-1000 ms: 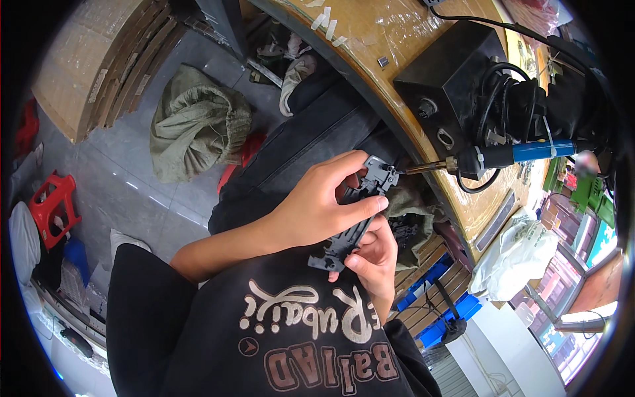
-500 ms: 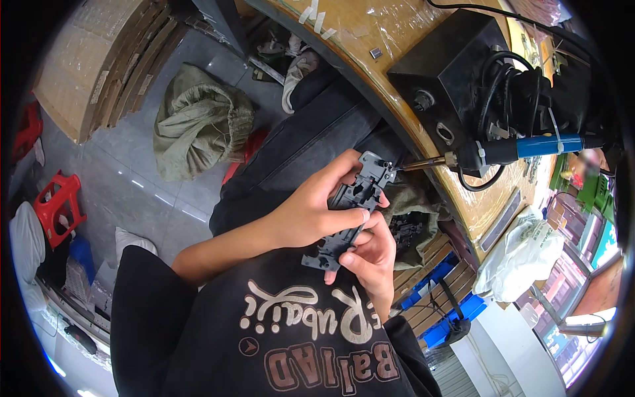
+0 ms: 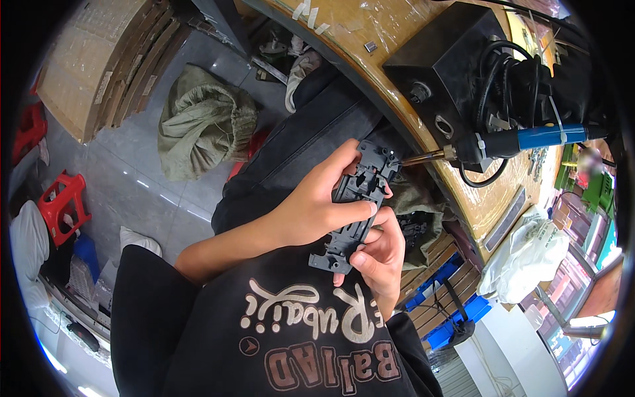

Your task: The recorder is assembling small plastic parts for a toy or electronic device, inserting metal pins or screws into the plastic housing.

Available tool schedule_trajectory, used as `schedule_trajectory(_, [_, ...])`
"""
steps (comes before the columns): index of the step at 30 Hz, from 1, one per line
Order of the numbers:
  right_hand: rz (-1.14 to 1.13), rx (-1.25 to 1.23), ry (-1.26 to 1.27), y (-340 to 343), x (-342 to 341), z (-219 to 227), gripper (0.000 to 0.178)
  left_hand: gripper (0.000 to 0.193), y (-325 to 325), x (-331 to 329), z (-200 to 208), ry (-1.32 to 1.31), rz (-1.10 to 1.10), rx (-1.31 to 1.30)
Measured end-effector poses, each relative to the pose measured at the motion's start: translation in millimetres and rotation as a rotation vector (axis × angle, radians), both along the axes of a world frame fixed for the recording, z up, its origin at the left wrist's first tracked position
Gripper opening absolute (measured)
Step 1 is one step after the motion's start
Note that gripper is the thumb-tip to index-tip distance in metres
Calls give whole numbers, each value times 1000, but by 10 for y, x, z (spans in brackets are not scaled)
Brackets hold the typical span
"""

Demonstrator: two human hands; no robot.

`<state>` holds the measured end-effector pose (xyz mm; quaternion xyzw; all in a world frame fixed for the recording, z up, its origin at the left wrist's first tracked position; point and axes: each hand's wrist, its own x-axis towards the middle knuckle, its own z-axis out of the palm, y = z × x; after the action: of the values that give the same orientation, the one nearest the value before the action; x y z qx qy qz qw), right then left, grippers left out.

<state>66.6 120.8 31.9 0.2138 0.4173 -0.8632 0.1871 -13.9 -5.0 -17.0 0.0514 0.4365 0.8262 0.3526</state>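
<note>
A long black moulded plastic part [image 3: 360, 198], with posts, slots and openings, is held at a slant in front of my torso. My left hand [image 3: 324, 198] grips its upper half, thumb across the face and fingers behind. Closed on the lower edge is my right hand [image 3: 382, 255], with the thumb near the bottom end. A soldering iron [image 3: 546, 137] with a blue handle is fixed beside a black metal box [image 3: 450, 73]. Its thin tip reaches the part's upper right corner; whether they touch, I cannot tell.
The wooden bench [image 3: 357, 66] curves along the right, bearing a small metal piece [image 3: 370, 47], looped black cables [image 3: 506, 79] and a white plastic bag [image 3: 529, 255]. Below its edge is an open sack [image 3: 423, 231] of dark parts. A tied green sack [image 3: 205, 126] and red stool [image 3: 63, 205] stand left.
Both hands have shifted slightly right with the plastic part, and its face has tilted, looking darker. The whole view has also moved a little. The grip looks the same.
</note>
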Motion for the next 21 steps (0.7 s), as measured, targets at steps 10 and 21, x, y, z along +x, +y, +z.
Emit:
schedule_trajectory(10, [51, 273, 8, -28, -40, 52, 36, 29, 34, 53, 13, -250, 28, 147])
schedule_trajectory(21, [84, 26, -6, 130, 184, -420, 26, 44, 106, 219, -232, -217, -19, 29])
